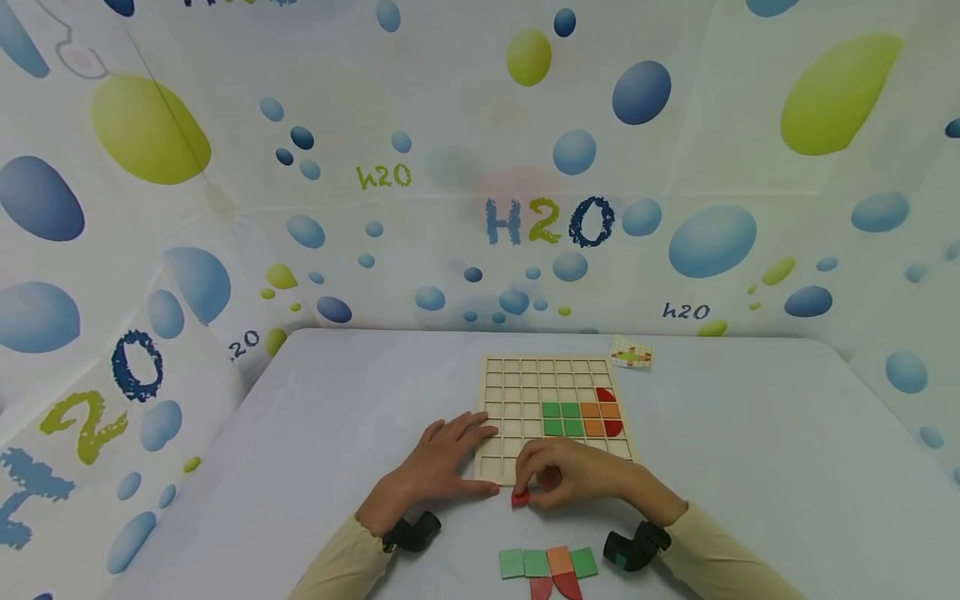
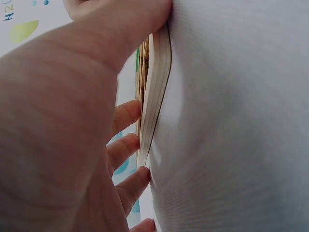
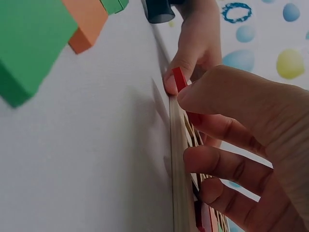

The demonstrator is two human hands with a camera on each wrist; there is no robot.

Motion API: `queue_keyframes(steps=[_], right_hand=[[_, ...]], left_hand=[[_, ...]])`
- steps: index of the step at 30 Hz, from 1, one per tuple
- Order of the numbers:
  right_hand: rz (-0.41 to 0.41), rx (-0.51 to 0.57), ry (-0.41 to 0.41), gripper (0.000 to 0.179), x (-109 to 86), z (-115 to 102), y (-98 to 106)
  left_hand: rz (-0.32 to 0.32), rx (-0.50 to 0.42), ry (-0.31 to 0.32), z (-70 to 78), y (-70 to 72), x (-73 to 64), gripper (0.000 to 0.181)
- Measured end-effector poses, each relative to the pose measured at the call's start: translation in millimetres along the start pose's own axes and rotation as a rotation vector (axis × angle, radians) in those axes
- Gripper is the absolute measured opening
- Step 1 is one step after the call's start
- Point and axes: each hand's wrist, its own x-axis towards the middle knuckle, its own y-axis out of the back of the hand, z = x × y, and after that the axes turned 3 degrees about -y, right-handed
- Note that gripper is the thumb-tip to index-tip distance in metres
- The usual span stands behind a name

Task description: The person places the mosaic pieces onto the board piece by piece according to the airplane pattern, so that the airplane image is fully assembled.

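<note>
My right hand [image 1: 570, 473] pinches a red tile [image 1: 520, 499] between thumb and fingertips, just off the near edge of a wooden grid board [image 1: 513, 408]. In the right wrist view the red tile [image 3: 179, 79] sticks out past the thumb. Spread along the board's left side, my left hand [image 1: 442, 462] rests with fingers extended, fingertips on the frame and thumb by the near corner. On the board lie green tiles [image 1: 561, 419], orange tiles [image 1: 591, 410] and rounded red tiles [image 1: 613, 428], grouped toward the right. The right hand hides part of the near rows.
Loose green tiles [image 1: 512, 563], an orange tile [image 1: 558, 560] and red rounded tiles [image 1: 567, 585] lie on the white table [image 1: 360, 400] at the front. A small picture card [image 1: 632, 353] sits beyond the board's far right corner. A patterned cloth [image 1: 450, 108] hangs behind.
</note>
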Motion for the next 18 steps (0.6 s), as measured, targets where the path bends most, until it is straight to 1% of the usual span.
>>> queue_keyframes(steps=[5,8,13,18], right_hand=[[0.028,0.014,-0.011,0.02,-2.0,1.7,4.0],[0.035,0.032,-0.043,0.019,-3.2,2.9,6.7],[0.046,0.054,-0.119,0.017,-4.8,4.5,10.5],[0.091,0.031,-0.161,0.015,-7.5,7.1,12.9]], left_hand=[[0.003,0.006,-0.003,0.2,-0.3,0.2,0.074],[0.005,0.001,-0.006,0.8,0.2,0.1,0.074],[0.001,-0.005,-0.004,0.7,0.0,0.2,0.074],[-0.002,-0.001,-0.003,-0.1,-0.7,0.6,0.074]])
